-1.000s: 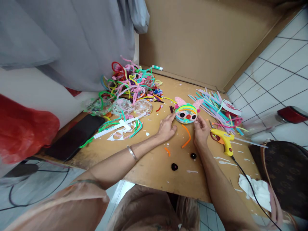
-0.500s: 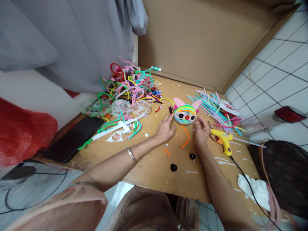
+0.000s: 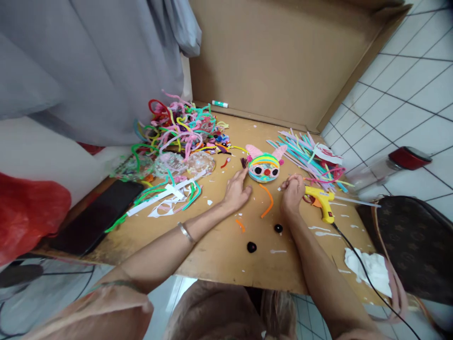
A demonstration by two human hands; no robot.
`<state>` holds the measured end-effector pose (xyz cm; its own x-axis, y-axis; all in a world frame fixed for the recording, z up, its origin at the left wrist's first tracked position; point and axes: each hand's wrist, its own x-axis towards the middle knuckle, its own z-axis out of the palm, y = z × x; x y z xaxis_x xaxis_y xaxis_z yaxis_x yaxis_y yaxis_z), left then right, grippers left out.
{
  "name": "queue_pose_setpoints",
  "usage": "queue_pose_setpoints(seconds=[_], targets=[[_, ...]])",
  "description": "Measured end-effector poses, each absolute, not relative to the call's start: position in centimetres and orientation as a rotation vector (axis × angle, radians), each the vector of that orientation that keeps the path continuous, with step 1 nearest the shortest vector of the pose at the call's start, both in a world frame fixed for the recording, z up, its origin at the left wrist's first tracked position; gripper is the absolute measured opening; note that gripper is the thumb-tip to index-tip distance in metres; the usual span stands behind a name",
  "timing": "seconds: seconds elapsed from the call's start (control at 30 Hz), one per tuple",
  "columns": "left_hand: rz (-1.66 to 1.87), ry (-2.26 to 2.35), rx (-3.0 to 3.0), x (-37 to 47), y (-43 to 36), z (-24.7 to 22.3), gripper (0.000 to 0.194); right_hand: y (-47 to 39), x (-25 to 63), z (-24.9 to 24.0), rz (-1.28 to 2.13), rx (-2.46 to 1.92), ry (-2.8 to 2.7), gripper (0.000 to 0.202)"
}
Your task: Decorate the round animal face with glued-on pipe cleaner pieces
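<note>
A round decorated animal face (image 3: 264,168) with pink ears, black eyes, a red nose and bands of coloured pipe cleaner sits on the table. My left hand (image 3: 236,192) rests beside its left edge, fingers stretched out and index fingertip touching or close to it. My right hand (image 3: 293,192) is apart from the face, its fingers curled together; what they hold, if anything, is hidden. Close to the right hand lies a yellow glue gun (image 3: 322,200) with a clear glue stick. Between the hands lies a bent orange pipe cleaner (image 3: 268,200). Two black discs, one nearer (image 3: 251,247), one farther (image 3: 278,228), lie in front.
A tangled pile of pipe cleaners (image 3: 184,125) stands at the back left, loose straight ones (image 3: 304,156) at the back right. A black phone (image 3: 95,219) lies left. White tissue (image 3: 368,270), a brown bag (image 3: 417,250) and the glue gun's cord (image 3: 361,267) are right.
My right hand has drawn away from the face's right side towards the glue gun, with its fingers curled. My left hand stays beside the face. The whole view has shifted slightly.
</note>
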<state>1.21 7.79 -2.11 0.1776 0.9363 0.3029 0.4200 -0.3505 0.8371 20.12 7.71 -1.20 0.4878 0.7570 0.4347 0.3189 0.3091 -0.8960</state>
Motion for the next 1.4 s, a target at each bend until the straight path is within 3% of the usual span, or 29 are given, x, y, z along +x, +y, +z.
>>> queue_pose_setpoints(seconds=[0.13,0.4,0.77,1.07,1.4], targets=[[1.228,1.249,1.859,1.1,7.6,-2.0,0.060,7.3,19.5,-0.5,0.440,-1.237,-0.995,0.027],[1.441,1.220,1.862,0.9,7.1,-1.2,0.025,5.5,17.8,1.7,0.325,-1.241,-1.075,0.024],[1.465,1.315,1.941,0.2,7.4,-0.6,0.021,6.0,18.6,1.0,0.263,-1.288,-1.059,0.031],[1.595,1.638,2.052,-4.8,15.9,6.3,0.021,6.0,18.4,1.9,0.207,-1.260,-0.967,0.017],[0.874,2.008,2.078,-7.0,23.0,7.2,0.033,4.7,18.0,3.3,0.019,-1.211,-1.248,0.005]])
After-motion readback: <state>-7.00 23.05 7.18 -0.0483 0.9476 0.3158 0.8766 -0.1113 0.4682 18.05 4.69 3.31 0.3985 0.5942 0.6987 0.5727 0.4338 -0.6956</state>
